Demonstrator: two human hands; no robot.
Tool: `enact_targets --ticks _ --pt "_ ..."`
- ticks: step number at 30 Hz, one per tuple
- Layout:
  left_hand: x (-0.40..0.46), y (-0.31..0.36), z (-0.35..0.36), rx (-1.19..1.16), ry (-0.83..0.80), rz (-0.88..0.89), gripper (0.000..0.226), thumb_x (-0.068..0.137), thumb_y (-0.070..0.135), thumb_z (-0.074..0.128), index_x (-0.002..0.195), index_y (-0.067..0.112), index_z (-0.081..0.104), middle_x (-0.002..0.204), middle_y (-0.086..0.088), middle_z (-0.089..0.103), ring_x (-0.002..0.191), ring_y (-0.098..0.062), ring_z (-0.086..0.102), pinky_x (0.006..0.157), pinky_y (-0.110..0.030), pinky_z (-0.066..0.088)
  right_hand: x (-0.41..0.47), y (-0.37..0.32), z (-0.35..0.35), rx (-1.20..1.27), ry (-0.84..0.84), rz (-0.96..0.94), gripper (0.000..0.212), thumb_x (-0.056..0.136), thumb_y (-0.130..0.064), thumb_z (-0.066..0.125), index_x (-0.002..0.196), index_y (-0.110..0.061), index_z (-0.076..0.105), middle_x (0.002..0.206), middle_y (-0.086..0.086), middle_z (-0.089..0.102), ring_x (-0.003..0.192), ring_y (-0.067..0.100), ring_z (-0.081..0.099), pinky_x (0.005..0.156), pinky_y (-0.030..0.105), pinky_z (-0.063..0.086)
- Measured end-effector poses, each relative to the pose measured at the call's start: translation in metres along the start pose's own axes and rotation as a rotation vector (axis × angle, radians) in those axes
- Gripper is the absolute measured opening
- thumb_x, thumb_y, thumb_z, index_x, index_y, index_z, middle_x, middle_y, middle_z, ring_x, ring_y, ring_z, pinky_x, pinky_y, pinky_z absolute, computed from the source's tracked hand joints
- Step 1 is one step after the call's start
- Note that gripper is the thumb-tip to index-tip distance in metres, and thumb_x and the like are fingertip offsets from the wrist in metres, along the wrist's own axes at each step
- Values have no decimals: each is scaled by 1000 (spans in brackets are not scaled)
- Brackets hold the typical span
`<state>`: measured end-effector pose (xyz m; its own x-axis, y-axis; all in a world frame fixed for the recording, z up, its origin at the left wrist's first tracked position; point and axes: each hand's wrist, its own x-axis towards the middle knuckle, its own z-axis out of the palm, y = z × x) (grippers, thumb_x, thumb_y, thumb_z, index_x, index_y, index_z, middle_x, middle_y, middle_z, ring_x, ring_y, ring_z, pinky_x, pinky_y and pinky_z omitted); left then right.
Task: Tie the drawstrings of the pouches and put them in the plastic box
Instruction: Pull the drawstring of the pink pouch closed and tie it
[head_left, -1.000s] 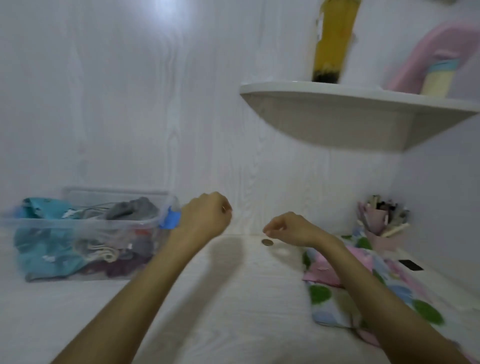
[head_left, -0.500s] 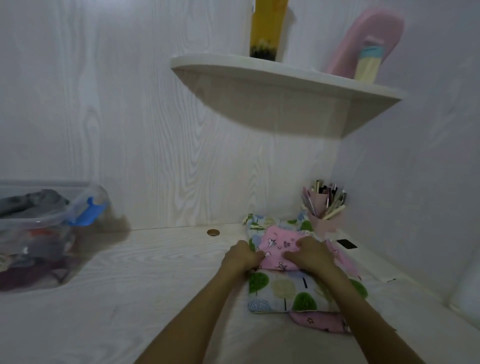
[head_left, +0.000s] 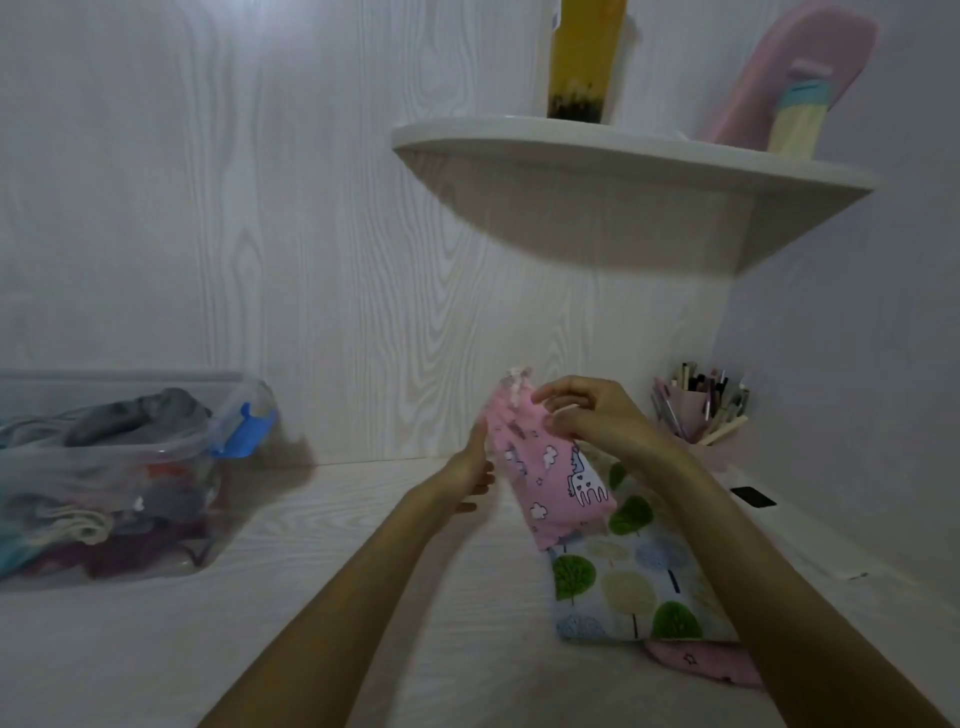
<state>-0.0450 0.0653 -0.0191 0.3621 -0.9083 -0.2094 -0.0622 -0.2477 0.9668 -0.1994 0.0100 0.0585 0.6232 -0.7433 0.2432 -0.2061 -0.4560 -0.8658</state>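
A pink unicorn-print pouch is lifted above the white desk, its gathered top pointing up toward the wall. My right hand pinches its upper right edge. My left hand holds its left side from behind, with the fingers partly hidden by the cloth. Under it lies a tree-print pouch on the desk, and another pink pouch peeks out beneath that. The clear plastic box with a blue latch stands at the left, holding several pouches.
A pink pen holder full of pens stands in the right corner. A small black object lies beside it. A curved shelf overhangs the desk, carrying a yellow bottle and a pink item.
Both hands have picked the pink unicorn pouch up off the pile and raised it toward the wall. Earlier they were pressing on it where it lay.
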Motion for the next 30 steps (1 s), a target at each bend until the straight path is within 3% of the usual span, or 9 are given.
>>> enact_targets --ticks 3,4,7,9,14,17,20,25,30 --pt "-6 -1 -34 -142 -55 54 96 74 86 12 117 16 61 118 -2 64 107 -18 55 102 -39 37 8 -17 22 182 -138 -20 25 80 8 64 89 -15 63 82 0 64 75 10 62 64 14 51" --pt "-11 -2 -48 -202 -19 112 87 78 83 19 119 19 62 119 -3 66 105 -18 59 97 -38 44 13 -19 33 254 -165 -16 25 80 9 64 88 -14 62 80 -1 65 73 9 63 62 14 51" --pt "-30 -4 -88 -344 232 319 33 96 37 45 112 15 65 109 -9 70 84 -16 66 66 -25 51 22 -14 60 362 -172 5 28 79 13 61 91 -13 60 83 1 67 71 8 65 63 17 53" --pt "-40 -12 -107 -297 329 415 24 95 23 52 112 11 64 101 -10 72 86 -22 69 66 -26 55 23 -3 78 328 -187 31 32 78 12 63 100 -11 59 86 2 67 73 11 65 66 21 54" --pt "-53 -33 -117 -238 389 448 19 93 21 55 105 11 66 94 -9 74 80 -18 70 63 -23 56 22 16 126 371 -189 3 32 84 -15 69 115 -13 61 107 7 70 97 20 67 82 28 55" --pt "-48 -22 -113 -248 424 486 22 98 27 46 98 14 65 86 -1 71 75 -11 68 63 -20 53 35 13 143 327 -9 -28 26 87 -30 64 91 -4 67 85 14 69 77 18 64 70 24 50" --pt "-40 -5 -107 -257 454 466 38 102 35 31 103 16 63 89 2 69 77 -6 66 61 -18 50 51 4 149 263 94 -71 41 91 -43 54 64 -13 48 58 5 42 55 13 41 49 19 31" --pt "-21 15 -108 -338 509 448 53 102 44 16 103 24 65 99 -5 71 93 -19 66 84 -32 51 75 0 148 251 116 -113 43 97 -49 35 74 -14 42 66 8 38 64 17 39 59 29 32" --pt "-11 15 -109 -455 533 441 41 101 30 27 98 22 67 96 -1 69 85 -13 64 68 -21 53 92 15 131 -43 112 -54 50 99 -45 29 64 -12 43 67 7 50 65 20 51 66 32 40"
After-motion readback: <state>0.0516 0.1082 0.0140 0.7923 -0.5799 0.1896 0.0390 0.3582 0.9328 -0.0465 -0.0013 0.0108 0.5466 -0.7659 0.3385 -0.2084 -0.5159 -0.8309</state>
